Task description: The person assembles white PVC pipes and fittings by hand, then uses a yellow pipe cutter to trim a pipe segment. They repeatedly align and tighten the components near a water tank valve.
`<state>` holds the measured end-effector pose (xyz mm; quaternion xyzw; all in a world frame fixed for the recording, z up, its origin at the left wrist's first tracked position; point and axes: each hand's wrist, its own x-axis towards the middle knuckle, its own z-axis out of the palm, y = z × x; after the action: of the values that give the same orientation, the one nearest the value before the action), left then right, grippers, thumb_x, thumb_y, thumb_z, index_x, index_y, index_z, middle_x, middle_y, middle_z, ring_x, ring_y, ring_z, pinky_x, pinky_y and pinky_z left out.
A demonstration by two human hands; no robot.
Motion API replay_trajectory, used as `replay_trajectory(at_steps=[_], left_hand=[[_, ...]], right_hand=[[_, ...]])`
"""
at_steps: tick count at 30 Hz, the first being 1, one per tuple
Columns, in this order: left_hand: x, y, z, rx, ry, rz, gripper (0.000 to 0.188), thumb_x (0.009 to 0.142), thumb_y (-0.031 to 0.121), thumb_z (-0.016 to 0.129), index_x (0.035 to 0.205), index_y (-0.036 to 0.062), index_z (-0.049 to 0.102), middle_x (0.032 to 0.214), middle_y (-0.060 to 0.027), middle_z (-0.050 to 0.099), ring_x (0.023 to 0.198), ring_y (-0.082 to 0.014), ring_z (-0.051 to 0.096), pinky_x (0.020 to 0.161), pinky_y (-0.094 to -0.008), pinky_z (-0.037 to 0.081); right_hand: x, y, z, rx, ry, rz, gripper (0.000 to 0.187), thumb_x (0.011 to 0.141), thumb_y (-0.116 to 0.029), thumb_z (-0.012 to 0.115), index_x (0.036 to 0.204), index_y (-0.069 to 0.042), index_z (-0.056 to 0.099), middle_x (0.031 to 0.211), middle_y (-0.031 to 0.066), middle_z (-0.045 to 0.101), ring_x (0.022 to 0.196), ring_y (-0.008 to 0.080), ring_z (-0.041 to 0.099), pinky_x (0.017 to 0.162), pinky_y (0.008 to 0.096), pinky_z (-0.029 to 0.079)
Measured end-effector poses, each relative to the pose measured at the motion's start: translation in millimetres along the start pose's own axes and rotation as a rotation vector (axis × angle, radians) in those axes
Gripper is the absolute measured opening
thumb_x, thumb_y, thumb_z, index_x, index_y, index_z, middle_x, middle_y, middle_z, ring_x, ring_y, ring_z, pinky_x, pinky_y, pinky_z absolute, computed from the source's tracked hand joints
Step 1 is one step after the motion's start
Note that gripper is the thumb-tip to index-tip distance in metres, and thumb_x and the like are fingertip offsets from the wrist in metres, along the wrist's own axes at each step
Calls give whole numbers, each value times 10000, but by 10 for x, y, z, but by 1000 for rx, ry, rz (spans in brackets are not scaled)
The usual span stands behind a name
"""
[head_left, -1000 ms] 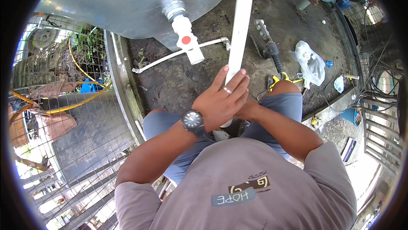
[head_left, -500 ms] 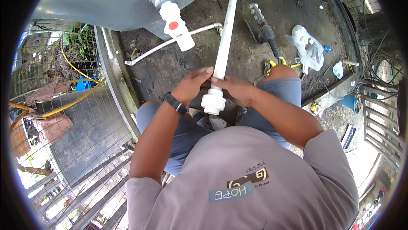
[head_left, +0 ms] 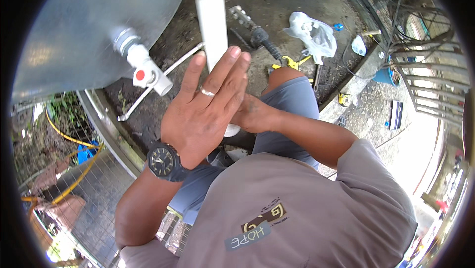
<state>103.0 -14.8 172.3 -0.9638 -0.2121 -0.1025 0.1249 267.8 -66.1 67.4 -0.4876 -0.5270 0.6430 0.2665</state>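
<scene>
A long white plastic pipe (head_left: 212,20) rises between my hands toward the top of the view, its lower part behind my left hand. My left hand (head_left: 203,102), with a ring and a dark wristwatch, lies across the front of the pipe, back up, fingers stretched and spread. Behind it, my right hand (head_left: 253,113) is at the lower pipe and holds it; most of its fingers are hidden. Below the hands shows a sliver of the white pipe fitting (head_left: 231,130). To the left, a white valve (head_left: 148,72) with a red disc sticks out of the metal tank (head_left: 99,25).
A thin white pipe (head_left: 178,63) runs along the dirty ground past the valve. Beyond my right knee lie a black-handled tool (head_left: 262,38), a yellow-handled tool (head_left: 297,63) and a clear plastic bag (head_left: 316,40). Wire mesh (head_left: 94,189) stands at left, a slatted gate (head_left: 435,77) at right.
My left hand has come up and forward over the pipe, its fingers now spread. The pipe looks nearer and steeper. The view has shifted, and the fitting is now mostly covered.
</scene>
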Motion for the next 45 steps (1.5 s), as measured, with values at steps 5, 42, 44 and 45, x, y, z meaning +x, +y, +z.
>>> replay_trajectory(at_steps=[5,42,44,45], left_hand=[[542,-64,-72,302,-430,92,262,864,158,591,1074,62,713,1074,-124,675,1189,-266,596,1192,-517,285],[-1191,124,10,-891,-648,-1115,448,989,211,595,1365,-19,516,1016,-260,653,944,-442,611,855,-468,470],[-1166,106,-11,-924,-665,-1137,448,987,215,599,1361,-20,521,1033,-259,656,965,-440,606,869,-463,467],[-1170,122,-23,-932,-662,-1167,449,986,217,602,1359,-20,523,1042,-259,658,976,-439,604,877,-461,466]], right_hand=[[219,-60,-305,-200,60,-93,535,930,-236,651,1381,-13,467,1147,238,683,1139,403,629,1009,488,438],[401,3097,-2372,-973,547,937,373,991,-222,503,1358,-161,522,1292,165,659,1198,330,649,932,459,553],[442,3242,-2570,-949,519,983,370,1009,-202,436,1367,-176,527,1298,158,651,1209,338,639,937,466,546],[466,3201,-2550,-945,522,960,333,1014,-194,420,1310,-145,565,1304,152,652,1211,332,640,942,465,547]])
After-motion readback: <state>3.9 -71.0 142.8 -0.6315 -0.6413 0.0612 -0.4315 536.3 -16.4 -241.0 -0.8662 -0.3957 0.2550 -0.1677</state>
